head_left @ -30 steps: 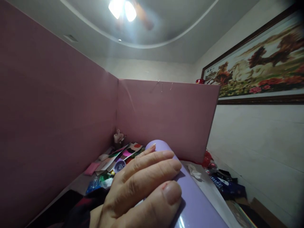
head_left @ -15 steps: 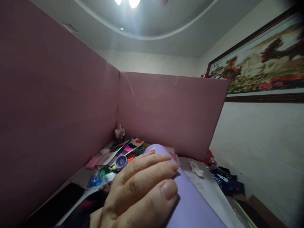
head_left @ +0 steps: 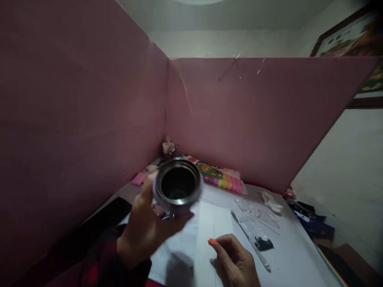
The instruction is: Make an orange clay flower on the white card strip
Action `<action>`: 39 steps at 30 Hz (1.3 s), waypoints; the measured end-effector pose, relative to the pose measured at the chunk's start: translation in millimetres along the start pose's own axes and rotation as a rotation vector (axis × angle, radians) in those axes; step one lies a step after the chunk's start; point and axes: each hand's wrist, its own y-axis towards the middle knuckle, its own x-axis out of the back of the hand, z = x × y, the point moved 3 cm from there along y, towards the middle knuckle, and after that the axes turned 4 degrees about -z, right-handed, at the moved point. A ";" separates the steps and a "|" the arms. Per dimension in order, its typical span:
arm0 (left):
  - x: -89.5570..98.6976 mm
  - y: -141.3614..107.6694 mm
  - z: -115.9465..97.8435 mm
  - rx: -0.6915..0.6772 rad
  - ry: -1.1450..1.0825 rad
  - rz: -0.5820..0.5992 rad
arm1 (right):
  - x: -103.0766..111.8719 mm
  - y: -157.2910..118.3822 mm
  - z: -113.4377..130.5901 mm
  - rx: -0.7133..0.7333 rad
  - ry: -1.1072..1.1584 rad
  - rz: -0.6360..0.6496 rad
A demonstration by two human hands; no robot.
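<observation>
My left hand (head_left: 149, 221) is wrapped round an open cup (head_left: 178, 183) with a metal rim and purplish sides. The cup is tipped so its dark inside faces me, and it is raised above the table. To the right and lower, my right hand (head_left: 236, 261) pinches a small orange piece (head_left: 212, 242) between thumb and finger. Beneath that hand lies a white board or sheet (head_left: 206, 223). A slim metal tool (head_left: 249, 239) rests just right of the same hand.
Coloured packs (head_left: 226, 181) lie at the back, near the pink partition (head_left: 239, 119). Clear plastic bags (head_left: 259, 219), one with a black lump, and crumpled tissue (head_left: 271, 202) are on the right. A black slab (head_left: 107, 215) sits at the left edge.
The purple object under the hand now shows its open mouth, held up in my left hand. My right hand with the orange piece has appeared. The view has turned downward, showing more tabletop.
</observation>
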 end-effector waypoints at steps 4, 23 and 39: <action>15.7 33.9 58.6 0.313 0.169 -0.126 | 1.6 -0.1 -7.1 -0.069 0.079 0.013; 20.8 63.9 172.6 0.591 0.734 -0.100 | 8.2 -2.5 -7.0 -0.090 0.051 0.123; 14.3 55.1 188.4 0.426 0.605 -0.123 | 6.3 -2.3 -0.6 -0.096 0.039 0.124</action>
